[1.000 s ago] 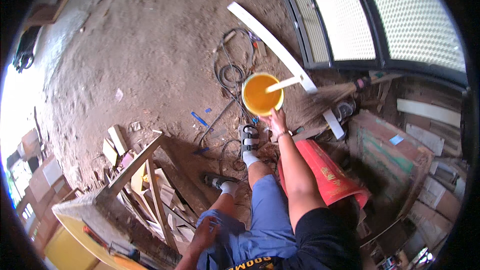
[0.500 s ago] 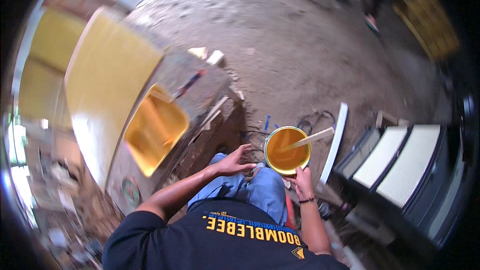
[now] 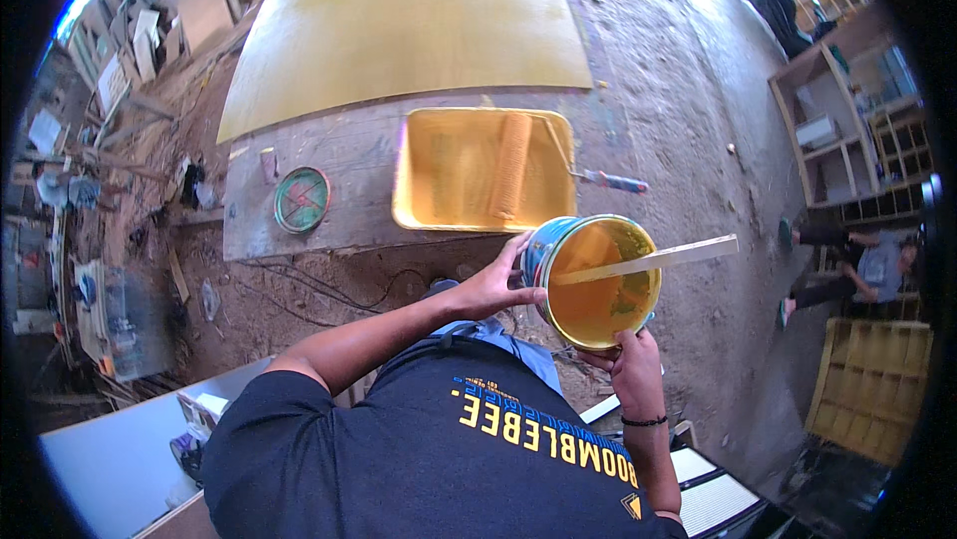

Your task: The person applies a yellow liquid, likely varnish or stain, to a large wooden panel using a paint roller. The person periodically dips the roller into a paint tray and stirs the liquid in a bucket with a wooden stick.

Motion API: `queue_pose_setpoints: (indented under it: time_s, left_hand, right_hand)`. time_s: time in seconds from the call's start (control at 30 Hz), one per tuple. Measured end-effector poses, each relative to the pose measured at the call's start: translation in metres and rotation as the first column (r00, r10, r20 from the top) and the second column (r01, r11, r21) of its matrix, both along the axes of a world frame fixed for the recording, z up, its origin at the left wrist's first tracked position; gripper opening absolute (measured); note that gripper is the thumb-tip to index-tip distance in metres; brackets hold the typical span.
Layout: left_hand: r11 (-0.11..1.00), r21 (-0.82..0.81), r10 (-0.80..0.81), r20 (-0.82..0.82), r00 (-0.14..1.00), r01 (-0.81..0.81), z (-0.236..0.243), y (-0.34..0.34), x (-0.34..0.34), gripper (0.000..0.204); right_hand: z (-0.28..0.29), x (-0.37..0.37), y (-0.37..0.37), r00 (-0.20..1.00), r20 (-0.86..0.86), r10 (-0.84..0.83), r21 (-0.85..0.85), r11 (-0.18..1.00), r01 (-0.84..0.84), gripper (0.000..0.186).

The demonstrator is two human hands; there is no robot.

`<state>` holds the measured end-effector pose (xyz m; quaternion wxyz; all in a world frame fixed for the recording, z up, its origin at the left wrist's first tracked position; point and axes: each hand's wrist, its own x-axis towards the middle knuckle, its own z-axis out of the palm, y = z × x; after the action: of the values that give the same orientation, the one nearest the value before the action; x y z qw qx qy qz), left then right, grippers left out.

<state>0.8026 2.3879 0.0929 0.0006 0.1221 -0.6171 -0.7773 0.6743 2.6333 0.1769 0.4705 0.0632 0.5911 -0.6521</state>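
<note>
Between my two hands is a paint can (image 3: 654, 292) with orange-yellow paint inside and a flat wooden stick (image 3: 678, 256) leaning out over its right rim. My left hand (image 3: 500, 282) is pressed against the can's left side, fingers partly behind it. My right hand (image 3: 634, 367) grips the can's rim at its near right. Just beyond the can, a yellow paint tray (image 3: 439, 175) lies on the worktable. A paint roller (image 3: 512, 165) coated in the same paint rests in the tray, its handle (image 3: 616, 181) sticking out past the right edge.
A large yellow-coated panel (image 3: 409, 30) covers the far part of the worktable (image 3: 349, 130). A round green lid (image 3: 301, 200) lies left of the tray. Cables (image 3: 329, 295) run along the dirt floor. At the right a person (image 3: 877, 265) sits near wooden shelving (image 3: 812, 130).
My view has turned left toward the worktable. The can has come round to the tray's near edge in my right hand, and my left hand, free before, now holds its side.
</note>
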Motion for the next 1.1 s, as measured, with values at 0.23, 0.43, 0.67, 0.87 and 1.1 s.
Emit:
queue_pose_setpoints:
  time_s: [0.23,0.43,0.67,0.87,1.1]
  left_hand:
    - [0.952,-0.013,0.306,-0.021,0.952,-0.306,0.023,-0.087,0.071,0.107]
    - [0.785,-0.077,0.605,-0.121,0.787,-0.615,0.026,-0.147,0.123,0.083]
    - [0.493,-0.324,0.812,-0.161,0.561,-0.807,0.074,-0.175,0.168,0.075]
    - [0.433,-0.375,0.817,-0.221,0.532,-0.820,0.036,-0.209,0.198,0.073]
    - [0.498,-0.376,0.827,-0.067,0.559,-0.781,-0.003,-0.232,0.217,0.075]
  right_hand:
    - [0.039,0.030,-0.127,0.979,-0.044,0.199,-0.027,0.979,-0.200,0.034]
    - [0.023,0.057,-0.229,0.931,0.027,0.364,-0.068,0.930,-0.362,0.034]
    - [0.002,0.095,-0.324,0.797,0.065,0.601,-0.139,0.796,-0.589,0.035]
    - [-0.036,0.126,-0.370,0.740,0.170,0.651,-0.214,0.757,-0.617,0.036]
    - [-0.078,0.155,-0.383,0.729,0.161,0.665,-0.203,0.745,-0.635,0.037]
